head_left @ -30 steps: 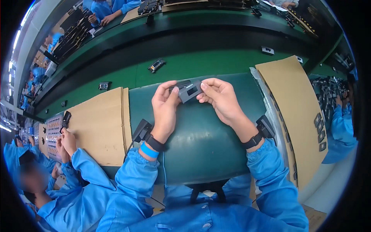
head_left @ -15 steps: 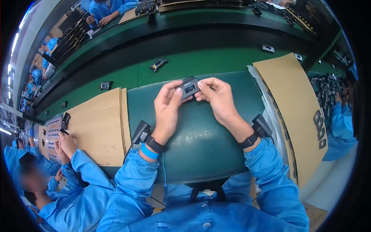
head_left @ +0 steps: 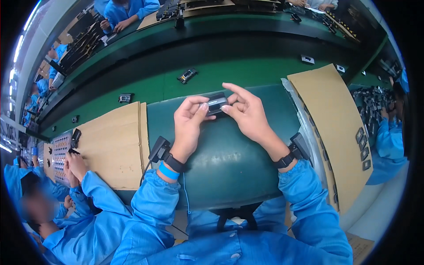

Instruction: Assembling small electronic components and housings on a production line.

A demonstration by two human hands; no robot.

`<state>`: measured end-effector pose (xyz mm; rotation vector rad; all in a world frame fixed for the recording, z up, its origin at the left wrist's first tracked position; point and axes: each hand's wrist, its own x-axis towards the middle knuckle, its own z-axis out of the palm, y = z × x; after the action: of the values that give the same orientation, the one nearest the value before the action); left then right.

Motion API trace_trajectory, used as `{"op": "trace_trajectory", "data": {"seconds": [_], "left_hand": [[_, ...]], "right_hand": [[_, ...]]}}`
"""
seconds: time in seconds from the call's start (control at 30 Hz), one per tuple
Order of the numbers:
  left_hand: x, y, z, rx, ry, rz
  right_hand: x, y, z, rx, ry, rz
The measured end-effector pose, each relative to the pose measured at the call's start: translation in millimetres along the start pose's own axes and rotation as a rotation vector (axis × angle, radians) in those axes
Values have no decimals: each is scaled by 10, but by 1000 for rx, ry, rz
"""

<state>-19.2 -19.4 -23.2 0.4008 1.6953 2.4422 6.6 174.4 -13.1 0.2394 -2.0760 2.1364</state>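
Grasping the left end of a dark grey casing (head_left: 216, 104) between thumb and fingers, the left hand (head_left: 189, 121) held it above the green surface (head_left: 229, 176), near the far edge. The right hand (head_left: 251, 115) had its thumb at the casing's right end and its index finger stretched out; whether it gripped could not be told. Cardboard sheets (head_left: 110, 150) lay by the surface's left edge, more cardboard (head_left: 329, 115) by its right.
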Motion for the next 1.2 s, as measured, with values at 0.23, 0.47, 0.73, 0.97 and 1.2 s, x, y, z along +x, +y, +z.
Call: {"op": "trace_trajectory", "data": {"seconds": [0.23, 0.47, 0.73, 0.97, 1.2], "left_hand": [[32, -21, -20, 38, 15, -58], [16, -9, -160, -27, 172, -124], [4, -108, -144, -11, 215, -86], [74, -277, -127, -47, 349, -16], [78, -255, -76, 46, 498, 77]], "right_hand": [[63, 36, -4, 61, -12, 56], [1220, 266, -467, -214, 323, 36], [1330, 530, -117, -1174, 360, -233], [1378, 624, 597, -1094, 19, -377], [705, 214, 572, -638, -47, -400]]}}
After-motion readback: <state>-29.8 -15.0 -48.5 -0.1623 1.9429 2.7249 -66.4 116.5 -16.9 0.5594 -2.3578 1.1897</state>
